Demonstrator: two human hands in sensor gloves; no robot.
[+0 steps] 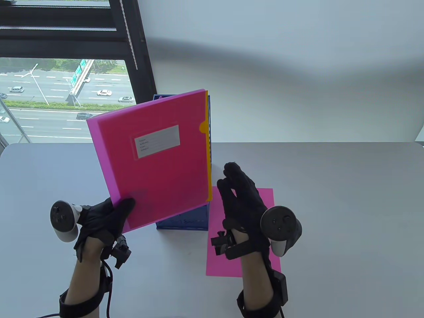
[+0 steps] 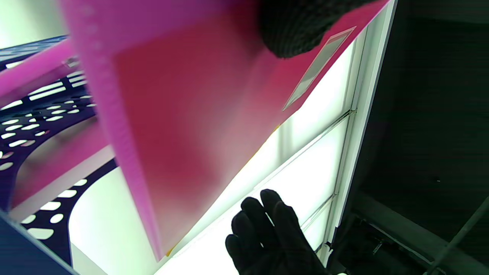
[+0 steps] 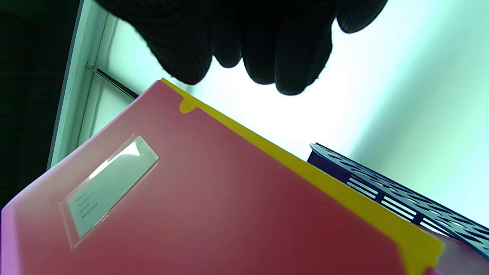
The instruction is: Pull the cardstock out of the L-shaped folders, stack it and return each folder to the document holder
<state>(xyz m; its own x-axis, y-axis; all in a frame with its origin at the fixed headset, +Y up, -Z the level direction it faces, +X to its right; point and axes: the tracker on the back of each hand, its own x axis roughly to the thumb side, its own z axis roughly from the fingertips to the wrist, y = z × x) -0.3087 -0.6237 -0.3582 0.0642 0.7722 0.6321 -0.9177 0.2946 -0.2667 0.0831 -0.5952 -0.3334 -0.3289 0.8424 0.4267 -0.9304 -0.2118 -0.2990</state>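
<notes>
My left hand (image 1: 111, 217) grips the lower left corner of a pink L-shaped folder (image 1: 155, 155) and holds it tilted upright above the table. A white label (image 1: 157, 141) sits on its front, and yellow cardstock (image 1: 208, 145) shows along its right edge. The folder hides most of the blue perforated document holder (image 1: 185, 222) behind it. My right hand (image 1: 237, 192) hovers just right of the folder with relaxed fingers, holding nothing. Under that hand a pink cardstock sheet (image 1: 265, 198) lies flat on the table. In the right wrist view the yellow cardstock (image 3: 344, 187) edges the folder (image 3: 229, 206).
The grey table (image 1: 347, 215) stretches wide to the right and in front. A window (image 1: 63, 96) with a dark frame stands at the back left, and a white wall behind the table.
</notes>
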